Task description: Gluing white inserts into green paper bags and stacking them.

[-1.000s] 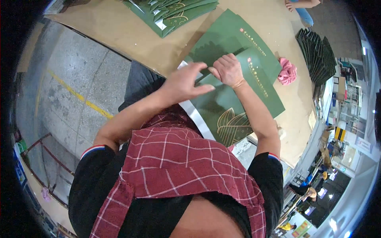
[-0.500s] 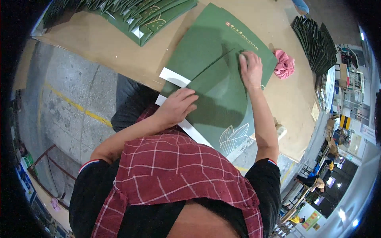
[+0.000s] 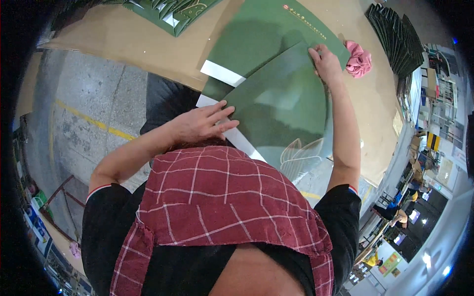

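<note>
A large green paper sheet (image 3: 276,108) with a white edge strip and a pale leaf-like drawing lies in front of me, its near part reaching past the table edge. It overlaps another green sheet (image 3: 256,29) that carries gold print and a white strip. My left hand (image 3: 205,121) rests with fingers spread on the white strip of the upper sheet. With thumb and fingers my right hand (image 3: 327,65) pinches the far right corner of that sheet, which is raised and bowed above the lower one.
A pink scrunchie (image 3: 358,59) lies beside the sheets on the brown-covered table (image 3: 133,49). Folded green paper pieces (image 3: 180,15) are piled at the far left. A fanned green stack (image 3: 395,42) stands at the right edge. Concrete floor (image 3: 98,89) shows left of the table.
My right hand has moved up and right and now lifts the upper sheet's far corner. My left hand has shifted slightly left, its fingers spreading. The sheets appear a little farther up.
</note>
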`<state>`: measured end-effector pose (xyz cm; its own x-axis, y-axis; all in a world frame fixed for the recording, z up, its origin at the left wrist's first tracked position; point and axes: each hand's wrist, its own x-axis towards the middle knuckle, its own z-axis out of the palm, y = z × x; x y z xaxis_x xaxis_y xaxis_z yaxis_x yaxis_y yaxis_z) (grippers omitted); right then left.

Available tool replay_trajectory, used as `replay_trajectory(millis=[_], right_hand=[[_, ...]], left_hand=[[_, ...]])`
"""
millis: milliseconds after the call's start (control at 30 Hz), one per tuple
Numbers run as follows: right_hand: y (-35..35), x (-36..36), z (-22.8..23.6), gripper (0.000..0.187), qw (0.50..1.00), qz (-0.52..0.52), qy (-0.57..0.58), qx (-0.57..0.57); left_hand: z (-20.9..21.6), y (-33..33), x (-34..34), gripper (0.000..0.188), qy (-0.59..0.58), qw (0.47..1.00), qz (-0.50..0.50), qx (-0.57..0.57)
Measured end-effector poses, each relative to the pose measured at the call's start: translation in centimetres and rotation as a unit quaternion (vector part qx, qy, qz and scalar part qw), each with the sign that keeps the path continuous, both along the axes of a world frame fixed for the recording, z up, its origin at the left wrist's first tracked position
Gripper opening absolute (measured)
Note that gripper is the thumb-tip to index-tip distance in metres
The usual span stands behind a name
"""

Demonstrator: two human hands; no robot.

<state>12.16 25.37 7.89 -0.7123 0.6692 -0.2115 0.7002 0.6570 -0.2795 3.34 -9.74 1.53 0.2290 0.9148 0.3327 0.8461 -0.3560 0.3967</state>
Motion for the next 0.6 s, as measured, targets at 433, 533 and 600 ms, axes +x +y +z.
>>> replay_trajectory(millis=[433, 533, 600], right_hand=[[1.4, -7.6, 2.0, 0.033, 0.950, 0.196, -0.202, 0.139], [-1.9, -6.9, 2.1, 0.030, 0.914, 0.253, 0.023, 0.317], [-4.4, -5.5, 1.8, 0.025, 0.833, 0.419, 0.174, 0.318]], left_hand=[[1.0, 0.8, 2.0, 0.046, -0.151, 0.970, 0.185, 0.042], [0.3, 1.2, 1.7, 0.042, -0.274, 0.927, 0.244, 0.073], [-0.4, 1.2, 1.5, 0.040, -0.312, 0.904, 0.280, 0.082]])
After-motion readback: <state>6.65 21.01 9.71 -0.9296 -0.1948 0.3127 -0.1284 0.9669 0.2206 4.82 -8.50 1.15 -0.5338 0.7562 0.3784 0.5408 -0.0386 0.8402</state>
